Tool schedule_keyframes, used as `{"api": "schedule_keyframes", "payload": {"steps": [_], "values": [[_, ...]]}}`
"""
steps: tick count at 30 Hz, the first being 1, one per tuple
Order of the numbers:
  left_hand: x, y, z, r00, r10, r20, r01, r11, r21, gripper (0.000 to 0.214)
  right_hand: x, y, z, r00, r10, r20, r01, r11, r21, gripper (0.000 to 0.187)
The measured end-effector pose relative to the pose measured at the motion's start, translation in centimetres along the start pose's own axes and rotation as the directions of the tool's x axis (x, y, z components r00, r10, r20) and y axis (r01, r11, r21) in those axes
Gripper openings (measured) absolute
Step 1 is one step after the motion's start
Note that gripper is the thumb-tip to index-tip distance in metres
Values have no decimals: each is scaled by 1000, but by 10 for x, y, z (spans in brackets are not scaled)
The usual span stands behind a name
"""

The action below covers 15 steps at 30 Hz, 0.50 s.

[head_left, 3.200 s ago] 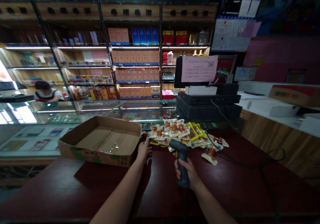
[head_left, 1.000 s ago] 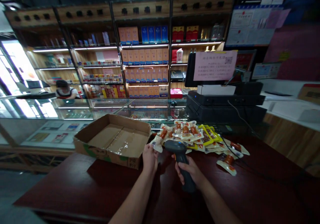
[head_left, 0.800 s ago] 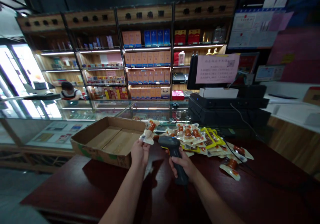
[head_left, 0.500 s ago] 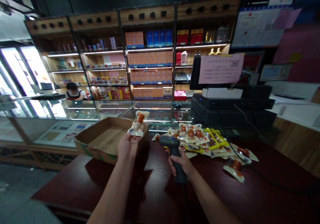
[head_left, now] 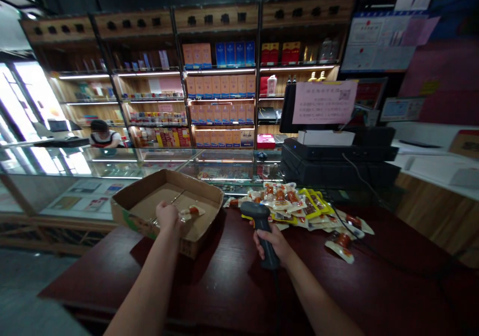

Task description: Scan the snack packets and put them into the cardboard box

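Dark red shop counter [head_left: 86, 281]: open brown cardboard box [head_left: 125, 207] at 10 o'clock; flat sealed snack packet [head_left: 192, 210] lies inside, just beside the empty, loosely curled left hand [head_left: 167, 215]. Right hand [head_left: 270, 243] clenched round black pistol-grip barcode scanner [head_left: 259, 212]. Risk: its trailing black cord [head_left: 277, 301] snagging, tugging the scanner loose

The words on the pink paper [head_left: 324, 102] are too small to read, and the bottom edge cuts off the left arm [head_left: 144, 291] and right arm [head_left: 318, 296].

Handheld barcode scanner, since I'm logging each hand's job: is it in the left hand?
No, the handheld barcode scanner is in the right hand, while the left hand is over the cardboard box.
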<state>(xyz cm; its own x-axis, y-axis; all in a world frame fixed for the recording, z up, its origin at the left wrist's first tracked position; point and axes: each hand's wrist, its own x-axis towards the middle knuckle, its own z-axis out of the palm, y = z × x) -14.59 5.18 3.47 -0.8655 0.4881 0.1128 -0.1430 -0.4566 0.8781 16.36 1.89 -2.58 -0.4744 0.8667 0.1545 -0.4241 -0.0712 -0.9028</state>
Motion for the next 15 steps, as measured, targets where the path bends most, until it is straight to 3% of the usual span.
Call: {"api": "schedule_keyframes", "payload": {"steps": [2, 3, 4, 5, 7, 8, 11, 13, 15], "values": [[-17, 4, 5, 987, 160, -31, -155, 982, 111, 48, -2, -1, -4, 1000, -1, -7, 1, 1000, -7, 42], [-30, 5, 11, 971, 239, 4, -237, 958, 163, 46, -3, -2, -6, 1000, -4, -16, 4, 1000, -11, 42], [-45, 3, 17, 951, 293, 101, -306, 937, 165, 44, -5, -3, -10, 1000, -7, -26, 7, 1000, -11, 42], [-61, -3, 25, 940, 254, 229, -285, 952, 114, 41, -7, -4, -13, 999, -11, -35, 11, 1000, -7, 42], [-92, -24, 42, 865, -30, 502, -13, 996, 84, 37, -12, -5, -21, 998, -18, -53, 20, 1000, 22, 41], [-104, -38, 50, 788, -193, 584, 143, 981, 131, 37, -15, -6, -25, 998, -25, -62, 28, 999, 43, 41], [-123, -86, 73, 656, -608, 447, 535, 793, 293, 24, -18, -3, -35, 994, -52, -97, 62, 993, 98, 38], [-119, -111, 88, 620, -721, 310, 663, 693, 283, 20, -17, -1, -40, 992, -66, -112, 78, 990, 115, 35], [-108, -127, 104, 608, -759, 235, 713, 651, 260, 16, -15, 1, -43, 991, -68, -114, 82, 989, 127, 34]]}}
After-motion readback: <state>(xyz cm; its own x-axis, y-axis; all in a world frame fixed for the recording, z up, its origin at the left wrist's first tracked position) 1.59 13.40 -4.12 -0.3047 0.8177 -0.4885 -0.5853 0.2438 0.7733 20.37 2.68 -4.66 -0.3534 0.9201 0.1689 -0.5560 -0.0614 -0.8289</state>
